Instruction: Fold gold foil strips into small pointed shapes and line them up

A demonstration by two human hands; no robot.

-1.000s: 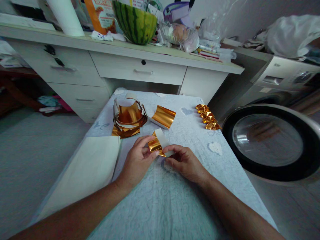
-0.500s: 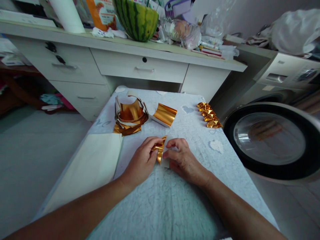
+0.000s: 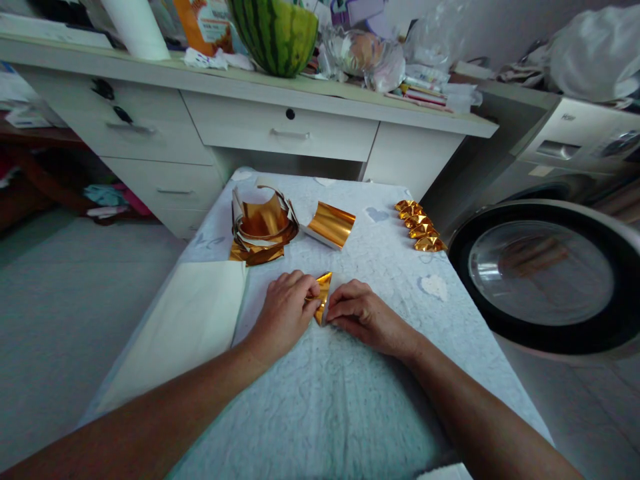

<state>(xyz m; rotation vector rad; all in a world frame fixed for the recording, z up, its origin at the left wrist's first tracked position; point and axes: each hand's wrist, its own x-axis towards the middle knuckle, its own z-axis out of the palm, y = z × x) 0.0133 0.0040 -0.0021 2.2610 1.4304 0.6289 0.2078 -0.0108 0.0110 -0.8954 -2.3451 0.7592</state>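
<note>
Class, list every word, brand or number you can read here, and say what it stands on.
"Haier", faintly, on the silver front-loading washing machine.
Too small or blurred to read: the print on the orange packet with a white label, and any marks around the washing machine's round dial.

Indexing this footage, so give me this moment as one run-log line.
left hand: pinching gold foil piece | right hand: fingers at its right edge | folded gold pieces: row, table's right side

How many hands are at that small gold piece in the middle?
2: the left hand holds the gold piece from its left side; the right hand is at its right edge.
</note>
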